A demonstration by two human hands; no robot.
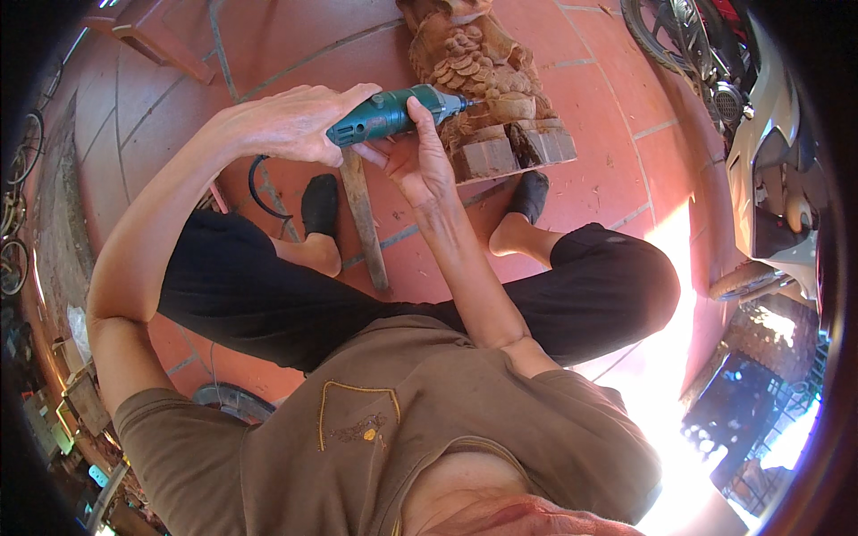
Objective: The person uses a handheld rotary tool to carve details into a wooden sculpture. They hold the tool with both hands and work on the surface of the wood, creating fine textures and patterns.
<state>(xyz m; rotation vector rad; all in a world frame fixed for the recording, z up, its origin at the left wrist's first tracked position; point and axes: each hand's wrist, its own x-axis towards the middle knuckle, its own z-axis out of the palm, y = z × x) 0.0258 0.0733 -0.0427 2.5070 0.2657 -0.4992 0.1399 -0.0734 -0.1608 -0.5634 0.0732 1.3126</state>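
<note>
While the fingers of the left hand [299, 122] and right hand [424, 171] clamp the green rotary tool [382, 116], its bit [470, 103] perhaps touching the wooden carving [490, 80] on the tiled floor [603, 98], carved detail already covers the upper part, leaving the blocky base [485, 161] plain.

Terracotta-coloured tiled floor [617, 98], grey grout lines [572, 63]; reddish stool [168, 46] upper left; glaring sunlight [660, 371] lower right.

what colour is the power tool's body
The power tool's body is teal green; the head view shows it best.
</note>
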